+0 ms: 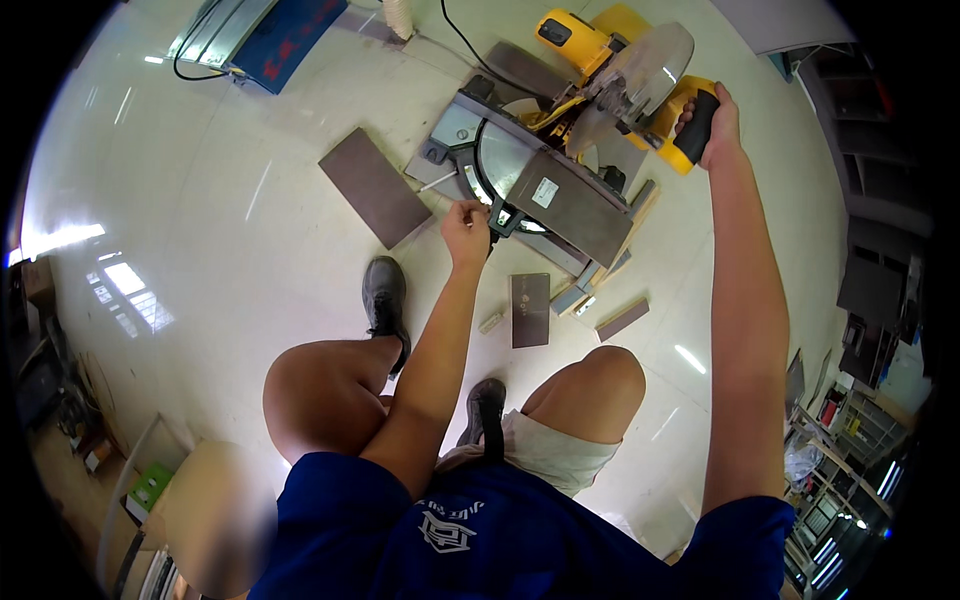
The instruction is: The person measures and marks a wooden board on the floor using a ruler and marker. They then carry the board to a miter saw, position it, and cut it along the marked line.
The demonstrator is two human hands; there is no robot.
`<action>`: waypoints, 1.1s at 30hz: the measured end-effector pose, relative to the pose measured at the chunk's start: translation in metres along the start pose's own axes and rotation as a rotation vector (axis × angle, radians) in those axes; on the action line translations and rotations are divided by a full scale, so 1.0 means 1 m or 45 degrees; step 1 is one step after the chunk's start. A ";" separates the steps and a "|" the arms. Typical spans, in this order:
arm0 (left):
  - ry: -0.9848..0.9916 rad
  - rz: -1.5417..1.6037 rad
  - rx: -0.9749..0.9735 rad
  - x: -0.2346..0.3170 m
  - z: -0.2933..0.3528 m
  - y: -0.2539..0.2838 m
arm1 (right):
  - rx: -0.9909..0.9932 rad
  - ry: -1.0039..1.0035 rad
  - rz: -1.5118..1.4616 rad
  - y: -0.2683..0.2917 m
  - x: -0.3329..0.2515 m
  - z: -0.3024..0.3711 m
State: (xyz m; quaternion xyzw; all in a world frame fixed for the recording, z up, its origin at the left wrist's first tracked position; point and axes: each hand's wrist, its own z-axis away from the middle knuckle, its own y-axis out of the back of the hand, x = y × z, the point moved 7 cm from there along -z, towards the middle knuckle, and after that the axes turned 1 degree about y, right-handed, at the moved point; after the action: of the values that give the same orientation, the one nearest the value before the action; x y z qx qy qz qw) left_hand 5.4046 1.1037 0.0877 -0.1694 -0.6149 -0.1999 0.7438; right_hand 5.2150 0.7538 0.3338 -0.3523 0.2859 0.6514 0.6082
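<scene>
A yellow miter saw (pixel 575 45) stands on the floor ahead of me, its head raised and its round blade behind a clear guard (pixel 655 62). My right hand (pixel 722 125) is wrapped round the black grip on the saw's yellow handle (pixel 697 125). At the front of the saw's base, my left hand (pixel 465 232) is closed on the dark miter knob (pixel 492 236), which my fingers partly hide. A brown board (pixel 580 208) with a white label lies across the saw table, to the right of my left hand.
Another brown board (pixel 375 188) lies left of the saw. Nearer my feet are a small brown board (pixel 530 310) and a narrow offcut (pixel 622 320). A blue machine (pixel 290 42) stands far left; a black cable (pixel 462 45) runs behind the saw. Shelving (pixel 850 430) lines the right.
</scene>
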 end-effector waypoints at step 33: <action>-0.919 -1.750 -1.352 -0.071 0.110 -0.237 | 0.128 0.156 -0.051 0.012 0.047 0.044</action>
State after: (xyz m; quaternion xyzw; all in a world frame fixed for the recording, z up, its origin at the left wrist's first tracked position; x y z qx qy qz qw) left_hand 5.1801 0.9598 0.0401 -0.1380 -0.6018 -0.7848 0.0526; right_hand 5.1980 0.8151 0.3211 -0.3663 0.3477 0.6011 0.6194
